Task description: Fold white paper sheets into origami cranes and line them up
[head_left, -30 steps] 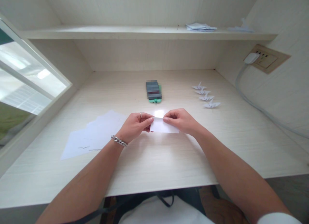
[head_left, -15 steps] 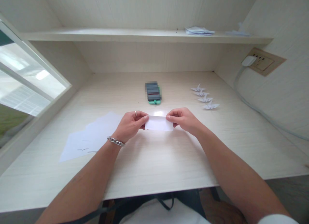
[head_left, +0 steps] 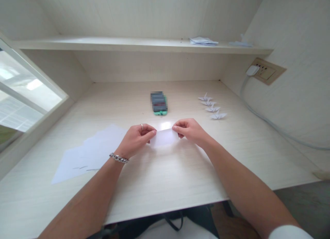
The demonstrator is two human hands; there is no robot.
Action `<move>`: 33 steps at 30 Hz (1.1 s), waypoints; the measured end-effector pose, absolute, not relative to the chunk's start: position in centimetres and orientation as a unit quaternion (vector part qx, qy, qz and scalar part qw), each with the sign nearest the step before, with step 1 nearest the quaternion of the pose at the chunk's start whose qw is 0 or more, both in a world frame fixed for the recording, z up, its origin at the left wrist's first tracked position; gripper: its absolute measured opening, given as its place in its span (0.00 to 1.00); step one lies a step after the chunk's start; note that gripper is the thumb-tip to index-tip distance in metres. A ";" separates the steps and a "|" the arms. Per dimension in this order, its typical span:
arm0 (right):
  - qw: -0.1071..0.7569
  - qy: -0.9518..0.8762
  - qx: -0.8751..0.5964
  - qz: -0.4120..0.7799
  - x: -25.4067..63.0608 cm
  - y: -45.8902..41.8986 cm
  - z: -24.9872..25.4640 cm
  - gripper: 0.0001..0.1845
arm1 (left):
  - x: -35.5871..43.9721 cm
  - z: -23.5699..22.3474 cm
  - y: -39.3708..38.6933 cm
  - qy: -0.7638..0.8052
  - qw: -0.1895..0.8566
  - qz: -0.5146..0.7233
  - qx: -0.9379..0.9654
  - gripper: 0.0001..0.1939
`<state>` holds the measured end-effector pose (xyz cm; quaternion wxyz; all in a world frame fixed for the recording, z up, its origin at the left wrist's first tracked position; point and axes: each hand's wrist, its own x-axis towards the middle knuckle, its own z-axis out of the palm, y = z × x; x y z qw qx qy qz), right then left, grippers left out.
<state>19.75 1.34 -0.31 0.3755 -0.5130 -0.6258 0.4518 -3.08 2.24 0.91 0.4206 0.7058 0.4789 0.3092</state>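
Between my two hands is a small white rectangle of paper (head_left: pixel 164 137), wider than it is tall, above the middle of the desk. My left hand (head_left: pixel 138 137) pinches its left end, thumb on the near side; a ring and a chain bracelet show on this hand and wrist. At the upper right corner, my right hand (head_left: pixel 188 129) pinches the same paper between thumb and curled fingers. Whether the paper is folded in layers I cannot tell. Beyond the hands lies a phone (head_left: pixel 160 103) with a green edge, its screen blurred out.
Several folded paper cranes (head_left: pixel 212 109) stand in a row at the right. White sheets (head_left: pixel 90 151) lie on the left of the desk. A shelf (head_left: pixel 116 45) holds a paper stack (head_left: pixel 203 41). A charger (head_left: pixel 252 70) sits in the wall socket, its cable (head_left: pixel 270 124) running right.
The camera view has shifted slightly, so everything sits a little lower and further left. Both hands still hold the paper, which now tilts a little, its right end higher.
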 end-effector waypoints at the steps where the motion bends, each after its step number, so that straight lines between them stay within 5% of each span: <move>1: 0.359 -0.645 -0.510 0.441 19.5 1.2 -0.4 0.12 | -3.0 0.9 2.2 0.474 0.401 0.291 0.728 0.14; 7: 0.311 -0.708 -0.490 0.402 18.2 0.7 -0.5 0.12 | -2.4 0.8 1.9 0.455 0.361 0.226 0.782 0.13; 20: 0.402 -0.621 -0.499 0.452 20.5 1.7 -0.5 0.12 | -4.0 2.1 2.7 0.494 0.458 0.320 0.666 0.07; 33: 0.436 -0.564 -0.489 0.503 19.1 1.3 -0.4 0.16 | -2.7 1.1 2.2 0.497 0.469 0.301 0.665 0.15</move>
